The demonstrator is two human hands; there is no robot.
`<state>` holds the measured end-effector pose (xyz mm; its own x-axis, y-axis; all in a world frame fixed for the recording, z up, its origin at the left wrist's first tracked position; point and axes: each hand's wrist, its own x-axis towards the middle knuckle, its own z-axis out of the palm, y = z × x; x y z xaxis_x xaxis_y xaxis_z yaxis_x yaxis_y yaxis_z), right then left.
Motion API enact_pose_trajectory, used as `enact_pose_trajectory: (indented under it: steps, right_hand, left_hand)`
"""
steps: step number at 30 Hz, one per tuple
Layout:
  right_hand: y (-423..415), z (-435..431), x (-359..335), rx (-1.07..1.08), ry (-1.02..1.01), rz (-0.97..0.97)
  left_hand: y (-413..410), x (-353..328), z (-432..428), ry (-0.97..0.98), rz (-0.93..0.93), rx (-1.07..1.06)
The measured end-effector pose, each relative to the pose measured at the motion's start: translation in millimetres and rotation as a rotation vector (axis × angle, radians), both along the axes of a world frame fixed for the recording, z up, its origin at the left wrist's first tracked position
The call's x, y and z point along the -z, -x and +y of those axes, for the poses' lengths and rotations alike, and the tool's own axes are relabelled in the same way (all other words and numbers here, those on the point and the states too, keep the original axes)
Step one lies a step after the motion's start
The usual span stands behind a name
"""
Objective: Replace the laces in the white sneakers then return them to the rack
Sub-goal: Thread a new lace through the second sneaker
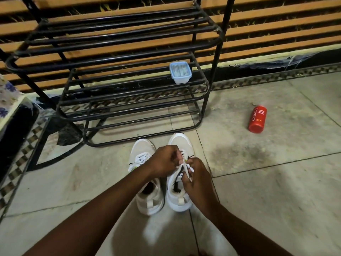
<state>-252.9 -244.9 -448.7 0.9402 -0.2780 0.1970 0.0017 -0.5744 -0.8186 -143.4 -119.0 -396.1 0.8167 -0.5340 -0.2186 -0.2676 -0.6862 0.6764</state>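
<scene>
Item: white lace (185,169), pinched taut between left hand (164,161) and right hand (197,180), right sneaker (180,203) lay directly beneath the grip; judged risk: an uneven tug could have slipped an end from its eyelet.

The left white mesh sneaker (145,178) with black and lime trim stands upright on the floor, toe pointing away from me, with white lacing threaded across its eyelets. The right white mesh sneaker (180,145) stands just beside it, facing the same way. Its flat white lace (186,170) rises from the upper eyelets, and I pinch it above the tongue with my left hand (166,161) and my right hand (197,179). Just beyond both toes stands the black tubular metal shoe rack (129,100), its tiers made of parallel bars.
</scene>
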Motion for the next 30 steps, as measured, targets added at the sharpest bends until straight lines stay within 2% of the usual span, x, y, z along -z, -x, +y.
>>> enact_pose_trajectory:
  steps: [5, 16, 19, 22, 30]
  right_hand:
    - [-2, 2, -2, 0.04, -0.032, 0.047]
    - [-2, -1, -7, 0.023, -0.071, 0.117]
    - [-3, 0, -4, 0.022, -0.07, 0.112]
    - [-4, 1, 1, 0.027, -0.055, 0.1]
    - [-6, 1, 8, 0.065, -0.04, 0.084]
  left_hand:
    - [-9, -5, -1, -0.099, -0.039, 0.091]
    - [-9, -6, -9, -0.167, 0.034, 0.103]
    - [-6, -4, -11, -0.202, 0.002, 0.105]
    - [0, 1, -11, -0.256, -0.109, 0.132]
    - [11, 1, 2, -0.186, -0.208, 0.14]
